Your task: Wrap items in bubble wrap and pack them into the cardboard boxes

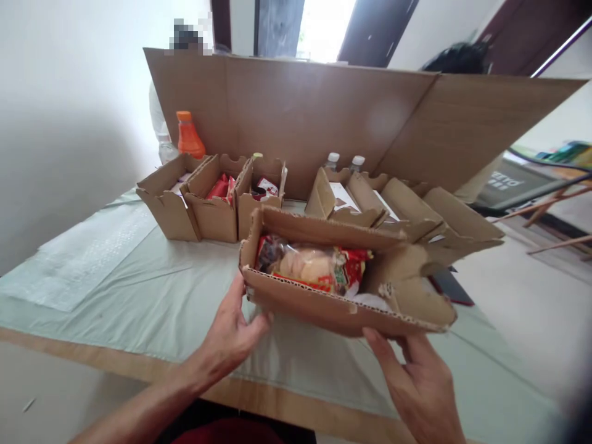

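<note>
A long open cardboard box (300, 296) is held above the table, its right end slightly lower. Inside it lies a clear and red packet of round, pale food (312, 265), with something whitish beside it. My left hand (235, 333) grips the box's left end, thumb toward the front and fingers partly hidden behind. My right hand (414, 376) supports the underside near the right end, thumb at the lower front edge and other fingers partly hidden beneath.
Three cardboard bins (215, 222) with packets stand behind at the left. Several more bins (411, 203) are behind at the right. A tall cardboard panel (319, 105), an orange bottle (189, 137) and white-capped bottles (333, 161) stand farther back. Bubble wrap (87, 259) lies left.
</note>
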`<action>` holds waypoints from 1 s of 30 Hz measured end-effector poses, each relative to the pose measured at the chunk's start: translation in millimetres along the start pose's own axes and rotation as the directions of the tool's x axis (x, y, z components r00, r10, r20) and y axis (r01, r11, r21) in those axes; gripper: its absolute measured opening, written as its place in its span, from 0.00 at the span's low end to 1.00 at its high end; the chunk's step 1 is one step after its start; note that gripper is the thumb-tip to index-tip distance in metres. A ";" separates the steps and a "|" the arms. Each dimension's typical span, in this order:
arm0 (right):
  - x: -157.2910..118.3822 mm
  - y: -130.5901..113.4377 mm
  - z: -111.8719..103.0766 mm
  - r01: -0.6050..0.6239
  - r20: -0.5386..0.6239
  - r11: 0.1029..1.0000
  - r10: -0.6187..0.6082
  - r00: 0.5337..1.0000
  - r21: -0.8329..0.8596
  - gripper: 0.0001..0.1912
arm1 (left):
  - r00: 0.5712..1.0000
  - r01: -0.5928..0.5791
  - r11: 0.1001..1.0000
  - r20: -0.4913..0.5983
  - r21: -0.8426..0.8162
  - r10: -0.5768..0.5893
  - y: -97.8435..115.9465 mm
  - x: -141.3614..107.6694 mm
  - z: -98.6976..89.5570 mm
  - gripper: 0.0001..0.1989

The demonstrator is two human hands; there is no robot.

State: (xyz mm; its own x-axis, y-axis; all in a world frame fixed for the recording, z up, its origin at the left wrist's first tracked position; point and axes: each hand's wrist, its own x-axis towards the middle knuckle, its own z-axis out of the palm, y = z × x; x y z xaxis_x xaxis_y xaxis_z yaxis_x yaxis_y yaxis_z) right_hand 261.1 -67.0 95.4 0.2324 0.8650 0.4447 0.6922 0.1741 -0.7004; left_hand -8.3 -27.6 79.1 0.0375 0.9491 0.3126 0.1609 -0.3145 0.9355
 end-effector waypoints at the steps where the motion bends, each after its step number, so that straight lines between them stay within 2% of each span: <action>1: -12.2 9.2 -0.8 -0.027 -0.004 1.000 0.027 1.000 -0.014 0.15 | 1.000 0.001 1.000 0.021 -0.004 -0.001 -7.4 1.8 5.9 0.33; 3: -32.0 22.6 6.0 -0.083 0.000 0.996 0.083 0.997 -0.021 0.16 | 0.998 -0.017 1.000 0.064 -0.009 0.018 -22.6 17.8 11.4 0.36; 6: -48.5 33.6 19.2 -0.153 0.036 0.988 0.153 0.988 -0.017 0.20 | 0.990 -0.034 0.999 0.138 0.032 0.029 -43.6 55.4 14.5 0.39; 8: -50.4 41.8 21.0 -0.204 0.055 0.979 0.205 0.977 -0.020 0.24 | 0.994 -0.009 0.993 0.108 0.118 -0.004 -56.4 69.0 21.0 0.40; 10: -43.8 54.4 18.0 -0.265 0.048 0.964 0.265 0.963 0.004 0.28 | 0.999 0.028 0.977 0.029 0.211 -0.035 -68.7 64.8 33.3 0.40; 12: -29.7 69.7 15.3 -0.307 0.064 0.949 0.302 0.951 0.073 0.33 | 1.000 0.025 0.966 -0.010 0.257 -0.023 -79.6 47.2 48.6 0.42; 14: -12.7 83.4 16.9 -0.296 0.152 0.941 0.272 0.950 0.165 0.35 | 0.999 -0.026 0.965 0.027 0.261 0.019 -87.2 26.5 61.4 0.45; 16: 1.7 91.3 23.0 -0.271 0.229 0.938 0.221 0.948 0.217 0.33 | 0.993 -0.083 0.964 0.107 0.252 0.057 -90.2 11.5 68.1 0.47; 19: 11.5 91.6 35.2 -0.269 0.247 0.954 0.231 0.941 0.133 0.24 | 0.965 -0.143 0.967 0.245 0.210 0.090 -88.4 4.4 67.9 0.50; 23: 6.8 84.8 44.6 -0.224 0.193 0.971 0.236 0.952 -0.087 0.20 | 0.924 -0.192 0.969 0.362 0.155 0.125 -85.7 6.5 63.3 0.62; 26: 1.2 80.9 47.2 -0.182 0.138 0.972 0.202 0.970 -0.147 0.19 | 0.916 -0.225 0.958 0.374 0.176 0.147 -87.8 6.5 62.3 0.62; 30: 11.9 70.3 55.3 -0.154 0.141 0.970 0.181 0.973 -0.187 0.20 | 0.935 -0.217 0.959 0.320 0.182 0.151 -91.9 10.4 60.0 0.53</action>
State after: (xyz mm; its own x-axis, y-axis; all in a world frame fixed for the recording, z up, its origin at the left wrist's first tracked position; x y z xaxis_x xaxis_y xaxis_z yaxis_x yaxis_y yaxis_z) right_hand 274.8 -18.4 20.6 0.2555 0.9397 0.2275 0.7634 -0.0517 -0.6438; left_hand 36.5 12.1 -13.6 0.3750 0.8452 0.3808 0.3259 -0.5048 0.7993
